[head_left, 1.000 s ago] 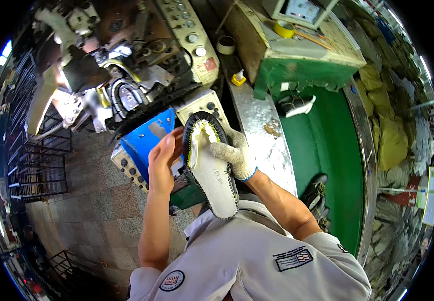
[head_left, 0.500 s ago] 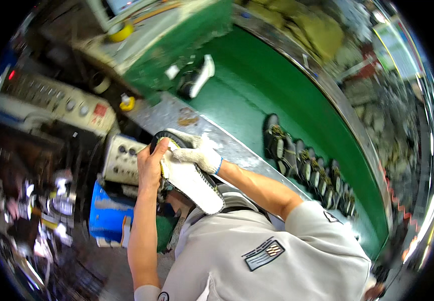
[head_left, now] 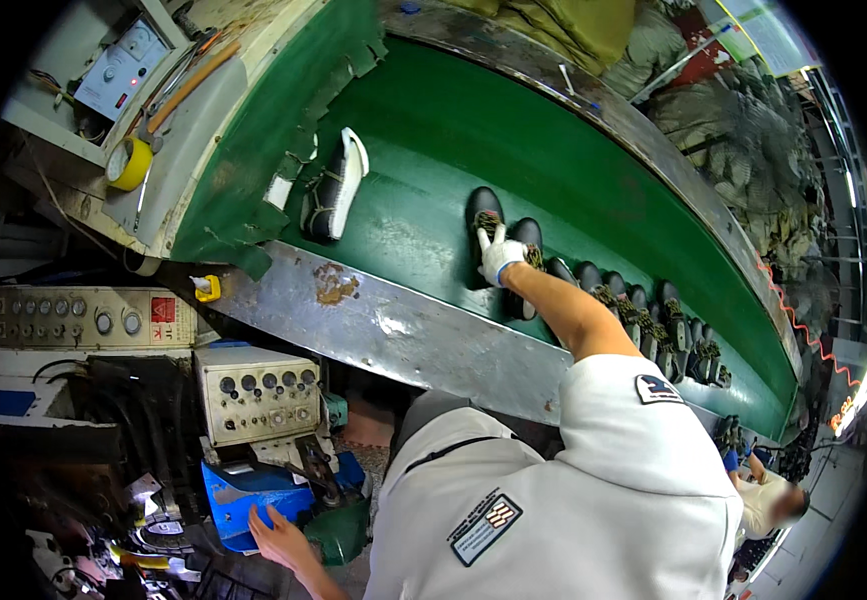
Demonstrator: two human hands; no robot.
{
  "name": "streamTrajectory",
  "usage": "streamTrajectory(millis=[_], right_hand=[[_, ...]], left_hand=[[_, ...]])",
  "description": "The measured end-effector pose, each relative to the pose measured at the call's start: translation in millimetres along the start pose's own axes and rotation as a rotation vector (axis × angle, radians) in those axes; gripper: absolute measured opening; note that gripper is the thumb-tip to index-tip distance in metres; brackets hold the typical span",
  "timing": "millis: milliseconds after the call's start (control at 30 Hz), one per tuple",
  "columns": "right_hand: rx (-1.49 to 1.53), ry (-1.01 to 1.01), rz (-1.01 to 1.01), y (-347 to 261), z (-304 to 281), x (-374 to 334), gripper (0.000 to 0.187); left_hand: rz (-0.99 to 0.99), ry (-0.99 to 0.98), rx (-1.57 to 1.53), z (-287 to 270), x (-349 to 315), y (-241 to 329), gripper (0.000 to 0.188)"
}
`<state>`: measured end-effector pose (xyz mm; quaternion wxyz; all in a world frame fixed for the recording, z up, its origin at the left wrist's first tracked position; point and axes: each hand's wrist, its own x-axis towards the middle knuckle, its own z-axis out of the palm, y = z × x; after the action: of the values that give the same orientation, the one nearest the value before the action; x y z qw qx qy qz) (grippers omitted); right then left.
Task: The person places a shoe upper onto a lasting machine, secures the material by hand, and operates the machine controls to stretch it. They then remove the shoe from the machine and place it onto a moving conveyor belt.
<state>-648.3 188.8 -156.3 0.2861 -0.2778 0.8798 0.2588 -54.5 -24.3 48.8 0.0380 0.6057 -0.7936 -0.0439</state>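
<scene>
My right hand (head_left: pixel 502 257), in a white knit glove, reaches out over the green trough. It grips a black shoe (head_left: pixel 484 206) around its laced opening; part of the shoe is hidden under the glove. Just right of it stands another black shoe (head_left: pixel 526 236) with patterned laces. My left hand (head_left: pixel 281 541) is bare and holds nothing. Its fingers are spread beside a blue machine part (head_left: pixel 238 490) at the lower left. A dark shoe with a white sole (head_left: pixel 338 190) lies on its side at the trough's left end.
Several more black shoes (head_left: pixel 638 300) line the green trough (head_left: pixel 413 150) to the right. A metal ledge (head_left: pixel 403 345) runs along its near side. Control boxes (head_left: pixel 263 400) stand at left, below yellow tape (head_left: pixel 129 163). Another person (head_left: pixel 763 500) is at far right.
The shoe bottom that both hands held near my waist is out of them. My right hand has moved out to a shoe in the trough; my left has dropped beside the blue machine part.
</scene>
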Motion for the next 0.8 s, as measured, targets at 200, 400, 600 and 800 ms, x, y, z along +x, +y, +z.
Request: streamTrajectory(millis=[200, 400, 600, 800], right_hand=[[-0.082, -0.093, -0.162, -50, -66, 103, 0.035], [1.273, 0.155, -0.327, -190, -141, 189, 0.087], [1.839, 0.198, 0.025, -259, -137, 164, 0.076], [2.463, -0.761, -0.680, -216, -106, 30, 0.067]], left_hand=[[0.000, 0.103, 0.124, 15, -47, -37, 0.028], [-0.115, 0.130, 0.043, 33, -35, -26, 0.022], [-0.112, 0.176, 0.061, 30, -48, -34, 0.023], [-0.083, 0.134, -0.049, 22, -35, -27, 0.022]])
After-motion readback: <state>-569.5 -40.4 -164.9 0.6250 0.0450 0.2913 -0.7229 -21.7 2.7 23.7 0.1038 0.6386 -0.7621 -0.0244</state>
